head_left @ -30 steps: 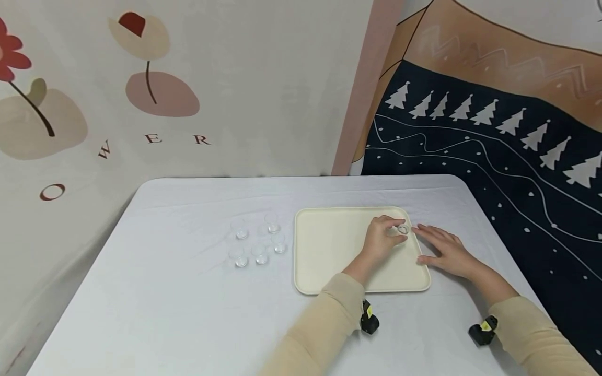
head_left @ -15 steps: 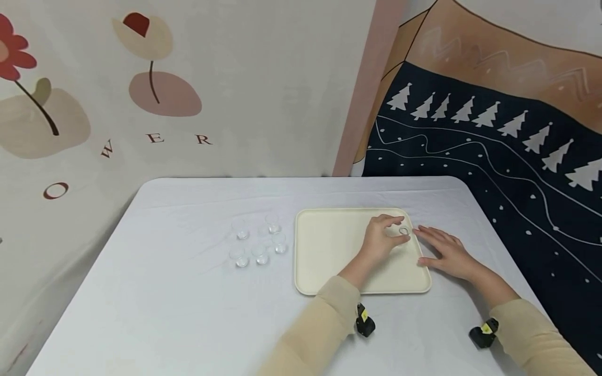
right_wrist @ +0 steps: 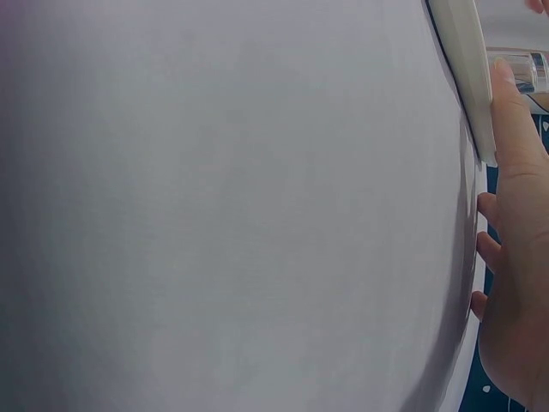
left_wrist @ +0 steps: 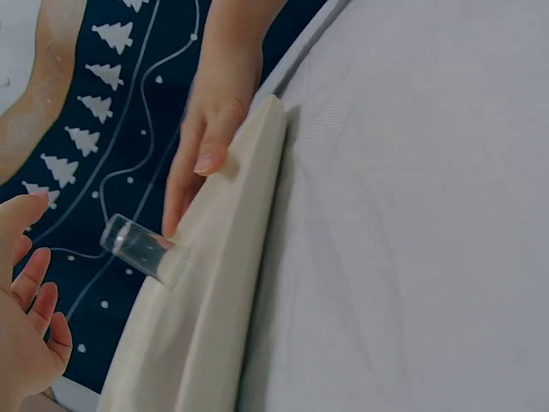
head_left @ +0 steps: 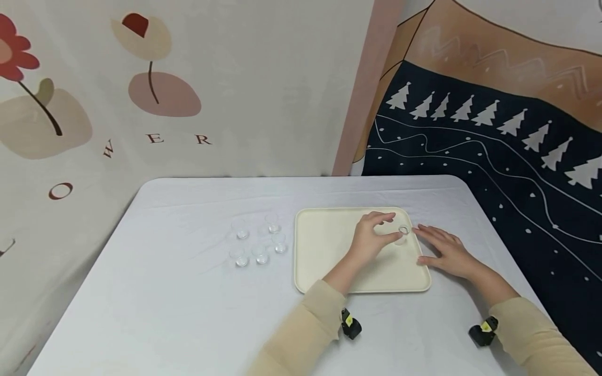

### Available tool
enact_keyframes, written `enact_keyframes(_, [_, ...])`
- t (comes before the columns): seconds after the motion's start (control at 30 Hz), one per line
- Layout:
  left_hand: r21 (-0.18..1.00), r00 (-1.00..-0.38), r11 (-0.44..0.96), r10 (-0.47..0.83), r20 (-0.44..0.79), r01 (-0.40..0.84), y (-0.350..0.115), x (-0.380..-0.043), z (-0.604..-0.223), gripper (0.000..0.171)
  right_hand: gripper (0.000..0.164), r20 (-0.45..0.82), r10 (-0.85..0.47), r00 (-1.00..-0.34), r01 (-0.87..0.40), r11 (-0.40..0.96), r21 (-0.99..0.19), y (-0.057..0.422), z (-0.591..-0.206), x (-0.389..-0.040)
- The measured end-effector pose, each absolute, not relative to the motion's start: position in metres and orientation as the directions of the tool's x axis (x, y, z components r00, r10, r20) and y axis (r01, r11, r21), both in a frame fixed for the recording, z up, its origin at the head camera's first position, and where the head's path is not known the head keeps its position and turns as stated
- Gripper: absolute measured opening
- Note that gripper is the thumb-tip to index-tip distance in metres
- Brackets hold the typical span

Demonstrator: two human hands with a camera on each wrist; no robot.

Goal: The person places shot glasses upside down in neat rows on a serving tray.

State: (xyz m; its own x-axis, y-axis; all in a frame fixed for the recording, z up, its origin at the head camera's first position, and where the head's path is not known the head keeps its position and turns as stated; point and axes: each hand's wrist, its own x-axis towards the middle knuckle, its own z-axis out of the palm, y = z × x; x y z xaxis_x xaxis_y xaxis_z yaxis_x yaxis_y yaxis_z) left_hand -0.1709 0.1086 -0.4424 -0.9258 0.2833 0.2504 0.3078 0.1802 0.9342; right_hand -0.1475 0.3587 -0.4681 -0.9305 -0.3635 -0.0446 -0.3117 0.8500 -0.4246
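A small clear glass cup point(head_left: 403, 230) stands at the right end of the cream tray point(head_left: 329, 250), its bright ringed end up. In the left wrist view the clear cup point(left_wrist: 141, 247) rises from the tray surface. My left hand point(head_left: 369, 240) is just left of the cup, thumb and fingers spread apart with nothing between them; the left wrist view shows a gap between these fingers point(left_wrist: 33, 283) and the cup. My right hand point(head_left: 444, 250) rests at the tray's right edge, fingers extended, thumb on the rim.
Several more clear cups point(head_left: 261, 254) stand on the white tablecloth point(head_left: 188, 308), left of the tray. Behind the table hangs a printed cloth point(head_left: 263, 104), with a dark tree-patterned cloth point(head_left: 470, 141) at the right.
My left hand has loosened from around the cup and drawn back to the left, its fingers wider apart. The cup stays in place; the right hand has not moved.
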Motion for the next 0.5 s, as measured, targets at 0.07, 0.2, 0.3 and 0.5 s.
enact_keyframes(0.07, [0.935, -0.922, 0.160, 0.285, 0.263, 0.316, 0.104, -0.169, -0.439, 0.045, 0.078, -0.053, -0.360, -0.932, -0.305, 0.852, -0.425, 0.359, -0.467, -0.148])
enact_keyframes(0.2, [0.928, -0.911, 0.140, 0.289, 0.294, 0.344, 0.094, -0.165, -0.432, 0.045, 0.079, -0.057, -0.356, -0.933, -0.300, 0.853, -0.427, 0.358, -0.464, -0.148])
enact_keyframes(0.3, [0.927, -0.908, 0.134, 0.293, 0.300, 0.350, 0.086, -0.160, -0.426, 0.045, 0.078, -0.046, -0.356, -0.933, -0.303, 0.852, -0.427, 0.359, -0.465, -0.148])
enact_keyframes(0.5, [0.925, -0.911, 0.149, 0.287, 0.298, 0.349, 0.065, -0.152, -0.416, 0.045, 0.077, -0.032, -0.362, -0.932, -0.312, 0.843, -0.437, 0.360, -0.469, -0.147])
